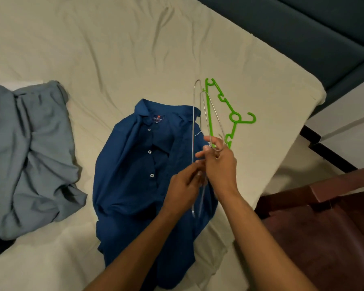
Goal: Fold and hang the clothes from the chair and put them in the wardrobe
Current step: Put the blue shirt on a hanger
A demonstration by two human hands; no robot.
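Wire hangers [194,131], thin, light, springy and prone to tangling, are pinched by right hand [219,162] near the hooks and left hand [184,185] lower, above limp blue shirt [139,175] lying open on bed [114,59]; grip shirt at shoulders.

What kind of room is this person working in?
Most likely a bedroom: clothes are laid out on a bed with a cream sheet, a padded teal headboard runs along one side, and a blue shirt lies beside a green hanger.
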